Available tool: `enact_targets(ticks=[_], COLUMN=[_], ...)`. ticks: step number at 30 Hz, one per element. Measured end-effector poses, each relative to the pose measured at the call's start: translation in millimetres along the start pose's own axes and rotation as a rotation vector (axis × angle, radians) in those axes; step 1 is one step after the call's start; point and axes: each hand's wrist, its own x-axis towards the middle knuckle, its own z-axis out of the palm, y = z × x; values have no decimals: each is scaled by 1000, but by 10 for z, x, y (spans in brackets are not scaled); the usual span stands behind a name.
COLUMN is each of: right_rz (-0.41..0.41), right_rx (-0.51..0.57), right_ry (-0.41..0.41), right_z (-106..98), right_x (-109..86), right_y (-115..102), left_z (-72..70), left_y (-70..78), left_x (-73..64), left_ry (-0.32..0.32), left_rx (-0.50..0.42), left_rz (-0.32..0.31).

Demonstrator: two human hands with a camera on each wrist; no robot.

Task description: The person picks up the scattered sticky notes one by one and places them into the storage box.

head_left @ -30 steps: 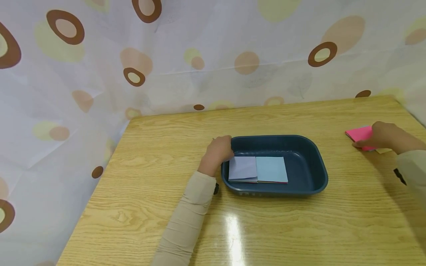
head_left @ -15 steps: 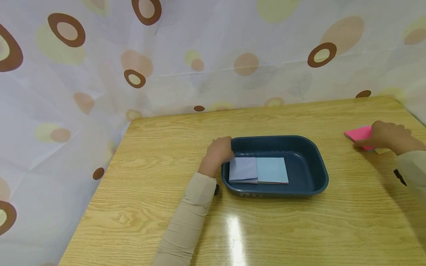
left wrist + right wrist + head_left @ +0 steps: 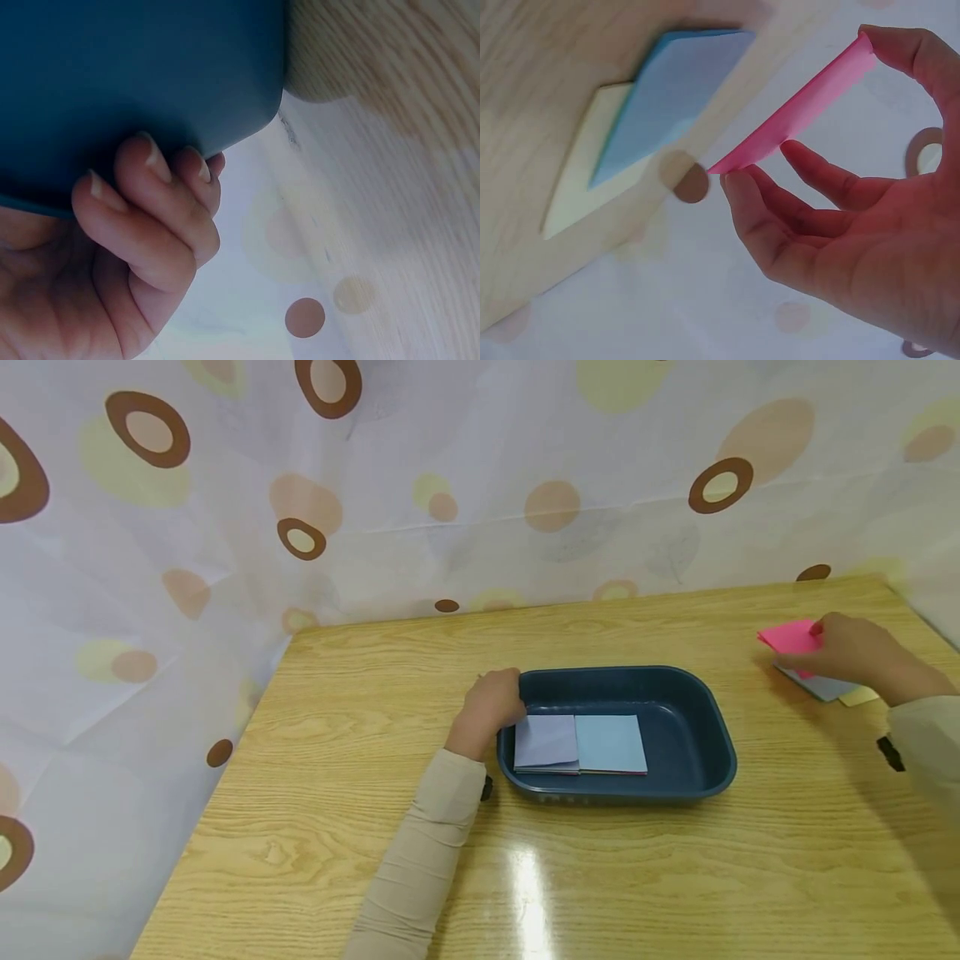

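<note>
My left hand (image 3: pixel 491 706) grips the left end of a dark blue plastic tray (image 3: pixel 690 793); in the left wrist view its fingers (image 3: pixel 157 217) curl against the tray's outer wall. Two stacks of square paper lie side by side in the tray, a lavender one (image 3: pixel 546 742) and a light blue one (image 3: pixel 611 743). At the right of the table, my right hand (image 3: pixel 855 647) pinches a pink paper pad (image 3: pixel 791 639) by its edges, lifted above the other papers. Below it are a blue paper pad (image 3: pixel 679 90) and a pale yellow one (image 3: pixel 577 180), partly overlapping on the table.
The wooden table (image 3: pixel 360 710) carries the tray near its middle. A white sheet with brown, peach and yellow spots (image 3: pixel 480 485) hangs behind it and along the left side. The tray's right end shows bare floor beside the papers.
My right hand has raised the pink pad off the pile and moved slightly up and left, uncovering the blue pad beneath. The left hand and the tray stay in place.
</note>
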Motion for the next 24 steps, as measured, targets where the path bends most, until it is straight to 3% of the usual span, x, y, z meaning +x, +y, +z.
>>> enact_targets(ticks=[10,24], right_rz=[-125,-325], right_rx=[50,108], right_ry=[66,52], right_z=[-117,-138], right_x=[-91,-326], right_y=[-578,-1370], left_z=[9,24], left_y=[-15,-29], left_x=[9,23], left_ry=[-2,-2], left_rx=[-6,-10], left_rz=[-5,0])
